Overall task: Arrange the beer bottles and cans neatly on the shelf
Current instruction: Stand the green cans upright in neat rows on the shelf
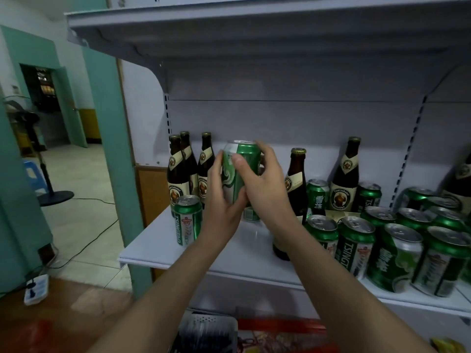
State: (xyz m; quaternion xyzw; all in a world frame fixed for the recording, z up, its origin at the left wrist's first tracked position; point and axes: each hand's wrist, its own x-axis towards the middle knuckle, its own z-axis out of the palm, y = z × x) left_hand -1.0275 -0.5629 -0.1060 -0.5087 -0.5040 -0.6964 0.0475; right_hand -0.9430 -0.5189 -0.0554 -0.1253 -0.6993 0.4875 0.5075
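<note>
A green beer can (240, 171) is held up off the white shelf (244, 253) by both hands, in front of the grey back panel. The left hand (224, 200) wraps it from the left and below, the right hand (262, 184) from the right, thumb across the front — both are clamped on it, and the writing on it is too blurred to read.

Under it another green can (251, 214) stands on the shelf, mostly hidden by the hands. Near the shelf's left front edge a lone can (187, 219) stands upright, reading "TSINGTAO" down its side. Behind it three brown bottles (190, 169) with cream labels and gold caps stand close together; the label script looks like "Franziskaner" but is not sharp. Right of the hands is one more brown bottle (297, 184), and further right another (345, 179) with the same oval label.

At the right a crowd of green cans (397, 248) fills the shelf — one front can shows "TSING", others Chinese characters. A power strip (36, 289) lies on the floor at the left.
</note>
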